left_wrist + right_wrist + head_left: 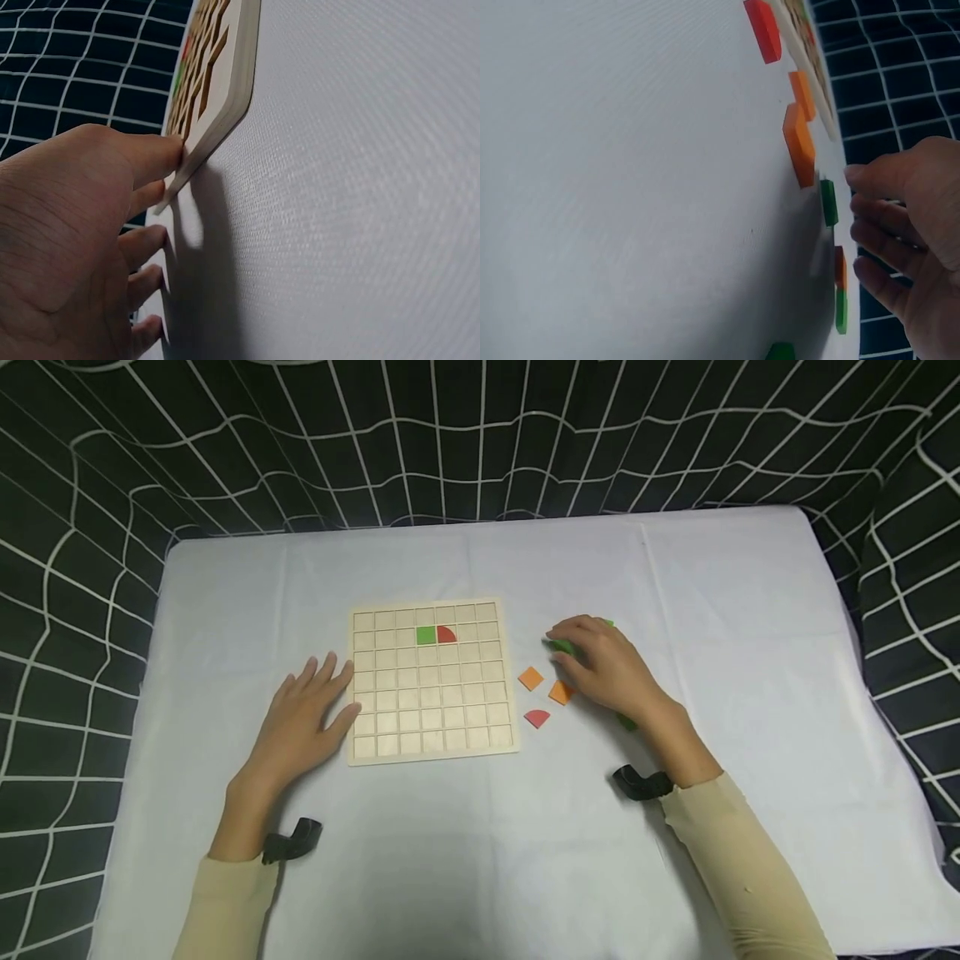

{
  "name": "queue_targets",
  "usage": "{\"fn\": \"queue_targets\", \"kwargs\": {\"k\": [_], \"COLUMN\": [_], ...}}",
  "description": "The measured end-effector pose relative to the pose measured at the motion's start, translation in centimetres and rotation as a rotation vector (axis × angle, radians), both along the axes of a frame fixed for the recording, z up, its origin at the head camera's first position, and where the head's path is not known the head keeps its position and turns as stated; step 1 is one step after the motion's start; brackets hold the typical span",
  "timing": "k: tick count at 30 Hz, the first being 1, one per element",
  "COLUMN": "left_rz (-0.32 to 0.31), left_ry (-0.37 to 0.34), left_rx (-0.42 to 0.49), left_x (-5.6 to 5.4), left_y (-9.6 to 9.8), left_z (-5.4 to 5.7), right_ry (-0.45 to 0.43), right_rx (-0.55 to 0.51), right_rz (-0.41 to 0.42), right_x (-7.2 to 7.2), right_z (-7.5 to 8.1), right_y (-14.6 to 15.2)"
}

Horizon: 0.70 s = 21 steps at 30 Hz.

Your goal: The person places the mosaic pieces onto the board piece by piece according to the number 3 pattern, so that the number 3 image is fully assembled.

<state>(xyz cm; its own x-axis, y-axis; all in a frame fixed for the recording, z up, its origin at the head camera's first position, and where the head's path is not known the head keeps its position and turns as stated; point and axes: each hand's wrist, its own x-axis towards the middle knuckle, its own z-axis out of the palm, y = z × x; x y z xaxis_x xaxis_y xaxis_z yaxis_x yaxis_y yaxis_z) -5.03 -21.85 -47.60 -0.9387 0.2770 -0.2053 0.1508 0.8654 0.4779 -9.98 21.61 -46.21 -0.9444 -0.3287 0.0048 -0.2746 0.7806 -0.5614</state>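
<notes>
A pale wooden grid board (431, 689) lies on the white-covered table. One green square (426, 635) and a red quarter-circle (446, 634) sit side by side in its second row. My left hand (303, 727) rests at the board's left edge, fingers spread, with thumb and index finger touching the rim. Over the loose pieces to the right hovers my right hand (603, 664), its fingers loosely bent and nothing between them. Just beneath those fingertips is a green piece (829, 202), apart from them. Nearby lie an orange square (531, 678), another orange piece (799, 145) and a red quarter-circle (537, 718).
More green and orange pieces (841, 311) lie under the right hand, partly hidden from the head view. Another green piece (627, 722) shows by the right wrist. Dark walls with white netting (480, 443) stand behind and beside the table (450, 843).
</notes>
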Motion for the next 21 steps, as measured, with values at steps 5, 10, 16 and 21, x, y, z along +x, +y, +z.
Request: {"fn": "queue_targets", "kwargs": {"k": [5,10,16,21], "left_rz": [0.002,0.011,0.018,0.02], "left_ry": [0.007,0.005,0.005,0.007], "left_rx": [-0.001,0.01,0.014,0.013], "left_x": [0.08,0.32,0.29,0.26], "left_y": [0.09,0.05,0.1,0.17], "left_z": [-0.09,-0.19,-0.06,0.02], "right_ry": [0.001,0.011,0.015,0.027], "right_rx": [0.001,0.021,0.078,0.09], "right_rz": [0.005,0.014,0.012,0.004], "right_x": [0.23,0.09,0.03,0.18], "right_z": [-0.19,-0.67,-0.68,-0.62], "right_y": [0.38,0.32,0.13,0.07]}}
